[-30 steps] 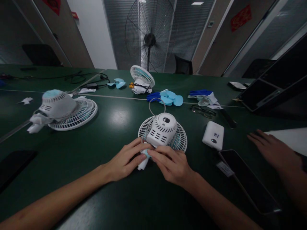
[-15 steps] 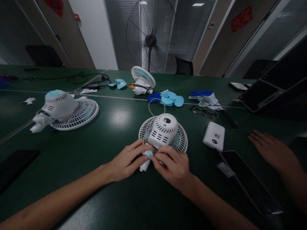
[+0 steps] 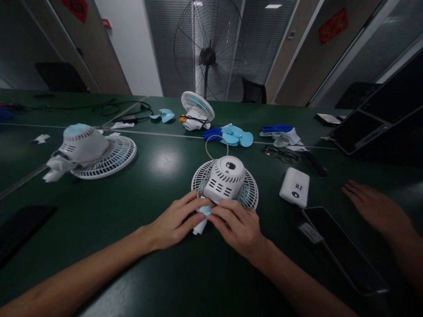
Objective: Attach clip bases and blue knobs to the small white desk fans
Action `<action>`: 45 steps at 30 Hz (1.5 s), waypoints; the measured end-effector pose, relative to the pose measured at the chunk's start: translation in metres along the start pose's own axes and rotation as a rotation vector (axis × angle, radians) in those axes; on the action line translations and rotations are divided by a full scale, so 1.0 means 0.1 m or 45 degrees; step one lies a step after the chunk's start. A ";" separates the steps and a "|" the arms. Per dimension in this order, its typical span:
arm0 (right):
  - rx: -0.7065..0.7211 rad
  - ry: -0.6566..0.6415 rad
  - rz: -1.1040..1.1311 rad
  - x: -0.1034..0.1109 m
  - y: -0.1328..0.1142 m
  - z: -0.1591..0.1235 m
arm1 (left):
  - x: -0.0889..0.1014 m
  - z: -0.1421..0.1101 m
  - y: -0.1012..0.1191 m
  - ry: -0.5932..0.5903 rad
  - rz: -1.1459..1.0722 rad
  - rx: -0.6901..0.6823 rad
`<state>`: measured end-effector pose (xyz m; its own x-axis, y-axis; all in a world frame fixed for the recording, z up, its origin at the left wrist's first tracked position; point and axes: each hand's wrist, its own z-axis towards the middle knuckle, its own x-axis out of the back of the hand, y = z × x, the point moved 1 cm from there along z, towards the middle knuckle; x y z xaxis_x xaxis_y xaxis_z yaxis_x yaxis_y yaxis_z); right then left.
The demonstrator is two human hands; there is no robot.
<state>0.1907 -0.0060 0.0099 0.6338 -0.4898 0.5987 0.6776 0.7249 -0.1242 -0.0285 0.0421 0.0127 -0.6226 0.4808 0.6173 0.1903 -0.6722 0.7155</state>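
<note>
White fan (image 3: pixel 226 176) lies grille-down just beyond our left hand (image 3: pixel 172 223) and right hand (image 3: pixel 239 226), held close together: the left pinches a light-blue piece (image 3: pixel 206 210); the right touches it, but we cannot tell whether it grips.

On the table (image 3: pixel 158 281), the near fan (image 3: pixel 224 178) lies between the left fan (image 3: pixel 86 147) and the power bank (image 3: pixel 295 186). The left grip (image 3: pixel 175 220) and right grip (image 3: pixel 238 224) sit side by side at its near edge. Behind it, blades (image 3: pixel 236 134) lie partly over a glove (image 3: pixel 211 133); the back fan (image 3: pixel 194 110) is behind and left of these. Glasses (image 3: pixel 280 154) lie behind the power bank, the phone (image 3: pixel 343 251) before it.
</note>
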 end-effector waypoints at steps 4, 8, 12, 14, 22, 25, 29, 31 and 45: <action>-0.058 0.020 -0.071 -0.02 -0.06 0.02 | -0.01 0.00 0.03 -0.040 0.031 0.042; -0.051 -0.011 0.008 0.01 -0.05 0.03 | 0.00 0.00 0.02 -0.030 0.029 0.052; 0.046 -0.111 0.091 0.05 0.04 -0.01 | 0.02 -0.01 0.00 0.031 0.033 -0.009; 0.073 -0.126 0.079 0.06 0.07 -0.03 | 0.02 -0.01 -0.01 0.041 0.034 -0.019; -0.032 0.045 -0.063 -0.02 -0.04 0.00 | 0.01 0.00 0.04 -0.021 0.064 0.033; -0.047 0.030 -0.013 -0.01 -0.04 -0.01 | 0.00 0.00 0.04 -0.022 0.045 0.053; 0.013 -0.092 0.096 0.04 0.04 -0.04 | 0.01 0.00 0.01 0.005 0.017 0.015; 0.051 -0.114 0.102 0.06 0.08 -0.05 | 0.01 0.00 0.00 0.028 0.019 -0.010; -0.049 0.018 0.032 0.02 -0.03 0.01 | 0.02 0.01 0.05 -0.037 0.054 0.023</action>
<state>0.1896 -0.0085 0.0118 0.6557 -0.4789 0.5838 0.6752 0.7180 -0.1693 -0.0275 0.0401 0.0177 -0.5914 0.4685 0.6562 0.2298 -0.6821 0.6942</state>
